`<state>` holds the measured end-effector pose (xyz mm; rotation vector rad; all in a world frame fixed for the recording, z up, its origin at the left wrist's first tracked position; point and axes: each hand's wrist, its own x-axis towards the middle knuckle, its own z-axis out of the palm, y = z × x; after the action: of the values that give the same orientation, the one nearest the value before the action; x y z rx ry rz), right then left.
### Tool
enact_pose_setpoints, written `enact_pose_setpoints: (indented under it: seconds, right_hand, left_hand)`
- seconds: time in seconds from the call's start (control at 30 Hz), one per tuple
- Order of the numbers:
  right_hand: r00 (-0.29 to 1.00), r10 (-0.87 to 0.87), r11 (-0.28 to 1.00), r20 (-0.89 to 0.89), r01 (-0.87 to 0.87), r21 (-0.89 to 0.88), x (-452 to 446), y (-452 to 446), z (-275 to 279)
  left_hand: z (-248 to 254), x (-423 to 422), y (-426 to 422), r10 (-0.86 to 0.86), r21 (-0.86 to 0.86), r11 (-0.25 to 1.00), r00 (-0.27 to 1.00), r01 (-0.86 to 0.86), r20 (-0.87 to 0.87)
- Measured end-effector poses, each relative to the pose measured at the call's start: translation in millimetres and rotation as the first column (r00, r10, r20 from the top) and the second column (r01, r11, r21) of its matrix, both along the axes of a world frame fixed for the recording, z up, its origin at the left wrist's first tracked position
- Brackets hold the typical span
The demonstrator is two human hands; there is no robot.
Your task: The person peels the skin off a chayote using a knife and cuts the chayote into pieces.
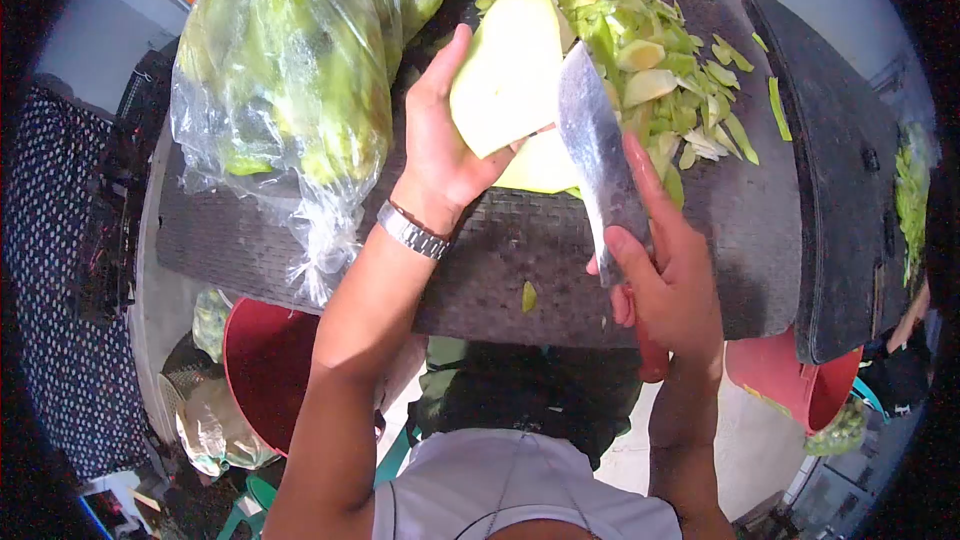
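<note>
My left hand holds a large peeled green mango, its pale flesh facing up, thumb along its left edge. In my right hand is a broad-bladed knife with a red handle, gripped with the index finger stretched along the blade. The blade points away from me, just right of the mango; whether it touches cannot be told. Under the mango lies another pale peeled piece, partly hidden. Beyond the knife spreads a heap of green peels and cut pieces on the dark woven-textured tabletop.
A knotted clear plastic bag of green fruit fills the table's left side. Red tubs stand below, at left and right. A dark board or seat adjoins the right edge. At far right, part of another person's arm shows.
</note>
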<state>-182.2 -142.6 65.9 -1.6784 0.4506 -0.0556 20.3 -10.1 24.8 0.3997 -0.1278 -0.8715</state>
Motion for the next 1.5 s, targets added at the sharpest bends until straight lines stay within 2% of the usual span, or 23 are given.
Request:
enact_pose_setpoints:
  seconds: [0.17, 0.27, 0.37, 0.6, 0.7, 0.93, 1.1, 1.2, 1.27, 1.33, 1.4, 1.5]
  right_hand:
    - [1.000, -0.012, 0.999, -0.009, 0.012, 0.031, -4.8, 7.3, -0.7]
    - [1.000, -0.025, 0.999, -0.008, 0.025, 0.047, -1.2, 15.3, -3.3]
    - [0.998, -0.009, 1.000, 0.060, 0.008, 0.012, 2.9, 18.1, -20.2]
    - [0.998, 0.007, 1.000, 0.067, -0.005, -0.030, 6.5, 21.1, -30.9]
    - [0.999, 0.030, 0.998, 0.042, -0.032, 0.062, 4.3, 23.3, -30.2]
    - [0.989, -0.006, 0.998, 0.145, -0.002, 0.055, 4.0, 30.0, -46.3]
    - [0.999, 0.009, 0.996, 0.035, -0.012, 0.085, -4.7, 29.5, -31.5]
    - [0.999, 0.022, 0.996, 0.028, -0.025, 0.084, -10.1, 32.2, -35.6]
    - [0.999, -0.009, 1.000, 0.046, 0.009, 0.002, -11.2, 32.0, -36.1]
    - [0.995, -0.073, 0.981, 0.066, 0.084, -0.174, -14.5, 32.3, -34.9]
    - [0.984, -0.132, 0.899, 0.123, 0.171, -0.403, -22.2, 30.0, -30.8]
    - [0.973, -0.084, 0.777, 0.213, 0.198, -0.597, -23.5, 33.9, -25.9]
  left_hand:
    - [-13.5, 6.5, 1.9, -0.114, -0.159, 0.982, 0.992, 0.105, -0.050]
    - [-1.5, -5.5, -11.7, 0.053, 0.089, 0.994, 0.997, -0.058, 0.053]
    - [-6.9, -6.0, -10.3, -0.111, -0.006, 0.994, 0.987, 0.113, 0.120]
    - [-2.8, -9.8, -10.8, -0.065, 0.042, 0.997, 0.994, 0.061, 0.090]
    - [-1.3, -12.6, -12.6, 0.009, 0.089, 0.996, 0.996, -0.017, 0.092]
    - [1.6, -18.2, -13.8, 0.077, 0.126, 0.988, 0.988, -0.094, 0.134]
    - [-2.4, -16.0, -13.8, 0.091, 0.129, 0.986, 0.990, -0.105, 0.111]
    - [-5.3, -7.7, -9.0, 0.091, 0.097, 0.990, 0.990, -0.102, 0.112]
    - [-8.0, -4.2, -9.3, 0.065, 0.053, 0.996, 0.991, -0.072, 0.116]
    - [-4.7, -1.3, -4.5, 0.142, 0.053, 0.988, 0.984, -0.148, 0.106]
    - [-1.5, 1.3, -3.9, 0.247, 0.078, 0.964, 0.963, -0.255, 0.104]
    - [-2.6, -4.9, -4.8, 0.233, 0.063, 0.968, 0.965, -0.242, 0.121]
